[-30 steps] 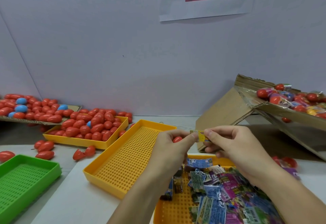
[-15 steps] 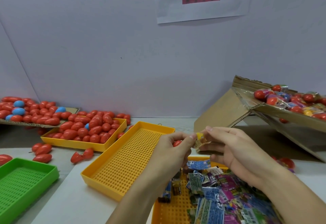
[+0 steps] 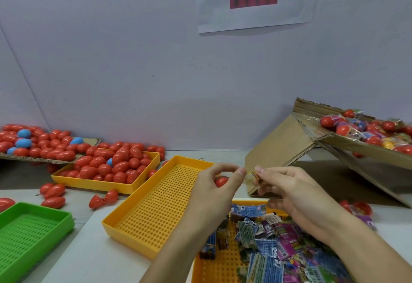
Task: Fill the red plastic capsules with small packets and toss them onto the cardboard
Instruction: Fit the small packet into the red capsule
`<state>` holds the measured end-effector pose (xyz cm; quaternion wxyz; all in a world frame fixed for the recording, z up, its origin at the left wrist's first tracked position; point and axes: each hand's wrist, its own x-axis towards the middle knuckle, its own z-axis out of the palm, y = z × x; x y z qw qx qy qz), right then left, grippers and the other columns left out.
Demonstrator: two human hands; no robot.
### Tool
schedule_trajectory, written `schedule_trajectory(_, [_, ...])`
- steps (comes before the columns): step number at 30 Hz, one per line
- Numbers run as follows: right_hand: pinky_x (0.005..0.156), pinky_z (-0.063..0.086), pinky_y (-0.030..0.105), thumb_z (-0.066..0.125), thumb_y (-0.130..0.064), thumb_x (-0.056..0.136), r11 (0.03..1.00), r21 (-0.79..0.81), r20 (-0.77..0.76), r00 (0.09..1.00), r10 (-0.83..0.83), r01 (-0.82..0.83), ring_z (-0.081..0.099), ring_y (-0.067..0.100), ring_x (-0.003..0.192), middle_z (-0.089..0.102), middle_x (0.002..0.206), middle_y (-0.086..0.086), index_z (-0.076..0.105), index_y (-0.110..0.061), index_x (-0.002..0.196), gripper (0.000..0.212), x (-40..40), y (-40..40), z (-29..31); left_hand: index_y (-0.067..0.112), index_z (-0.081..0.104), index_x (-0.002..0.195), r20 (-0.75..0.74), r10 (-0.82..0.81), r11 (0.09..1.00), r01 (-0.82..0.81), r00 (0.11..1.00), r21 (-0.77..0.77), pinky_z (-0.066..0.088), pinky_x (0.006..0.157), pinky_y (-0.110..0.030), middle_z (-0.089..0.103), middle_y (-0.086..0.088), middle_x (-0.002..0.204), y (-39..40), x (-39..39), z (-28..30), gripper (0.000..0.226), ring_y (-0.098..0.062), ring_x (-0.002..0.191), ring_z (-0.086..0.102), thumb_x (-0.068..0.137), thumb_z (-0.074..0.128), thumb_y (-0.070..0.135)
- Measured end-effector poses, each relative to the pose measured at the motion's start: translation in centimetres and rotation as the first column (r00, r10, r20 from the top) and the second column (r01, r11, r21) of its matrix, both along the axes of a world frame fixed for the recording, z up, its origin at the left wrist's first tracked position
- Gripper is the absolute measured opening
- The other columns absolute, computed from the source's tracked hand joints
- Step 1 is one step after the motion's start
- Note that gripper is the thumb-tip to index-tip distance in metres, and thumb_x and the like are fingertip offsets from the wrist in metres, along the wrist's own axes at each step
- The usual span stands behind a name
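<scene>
The hands have barely shifted: left hand (image 3: 214, 190) cradles a red plastic capsule (image 3: 221, 181), right hand (image 3: 296, 191) pinches a small yellow packet (image 3: 254, 175), which could slip if loosened.

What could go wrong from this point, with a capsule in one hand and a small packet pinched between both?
1. The left hand cups the red capsule while its fingertips also pinch the small packet with the right hand; the capsule could slip and fall into the empty yellow tray.
2. The packet looks crumpled and may not seat, so the capsule might not close.
3. The cardboard on the left is already crowded; a tossed capsule may roll off, as several apparently have.
</scene>
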<state>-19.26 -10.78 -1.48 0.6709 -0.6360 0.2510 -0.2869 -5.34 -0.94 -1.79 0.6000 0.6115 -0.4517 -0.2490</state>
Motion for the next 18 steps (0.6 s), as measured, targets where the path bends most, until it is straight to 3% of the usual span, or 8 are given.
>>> schedule_trajectory(3, [0.071,0.049,0.033,0.069,-0.044,0.078,0.999,-0.034,-0.018,1.000,-0.006,0.006,0.060,0.017,0.086,0.072,0.086,0.003,0.080,-0.013,0.087,0.034,0.06,0.00,-0.13,0.033,0.072,0.095,0.073,-0.022,0.998,0.025,0.997,-0.052,0.043,0.057,-0.030,0.046,-0.002,0.059,0.11,0.01,-0.05,0.006,-0.017,0.056,0.043,0.090,0.070,0.032])
schedule_trajectory(11, [0.068,0.047,0.032,0.066,-0.042,0.082,0.998,-0.054,-0.013,1.000,0.018,-0.018,0.060,0.014,0.082,0.067,0.082,0.003,0.080,-0.015,0.082,0.030,-0.04,0.11,-0.06,0.032,0.072,0.098,0.183,-0.093,0.995,0.100,0.979,-0.030,0.052,0.062,-0.024,0.055,-0.001,0.064,0.17,-0.08,-0.30,0.019,-0.011,0.060,0.054,0.087,0.074,0.017])
schedule_trajectory(15, [0.064,0.048,0.027,0.064,-0.042,0.084,0.993,-0.095,-0.039,0.997,0.071,-0.074,0.060,0.009,0.076,0.067,0.077,-0.003,0.080,-0.015,0.080,0.032,-0.04,0.16,0.08,0.034,0.071,0.090,0.233,0.003,0.999,0.008,0.973,-0.045,0.047,0.058,-0.026,0.058,-0.011,0.067,-0.14,-0.32,-0.55,0.017,-0.009,0.057,0.050,0.090,0.068,0.017])
schedule_trajectory(18, [0.063,0.049,0.023,0.063,-0.049,0.081,0.984,-0.160,-0.103,0.993,0.055,-0.071,0.059,0.005,0.073,0.066,0.072,-0.006,0.081,-0.017,0.084,0.037,0.22,0.18,-0.11,0.034,0.071,0.082,0.245,0.115,0.992,-0.097,0.963,-0.083,0.046,0.058,-0.022,0.059,0.005,0.063,-0.33,-0.16,-0.64,0.018,-0.003,0.056,0.051,0.090,0.068,0.018])
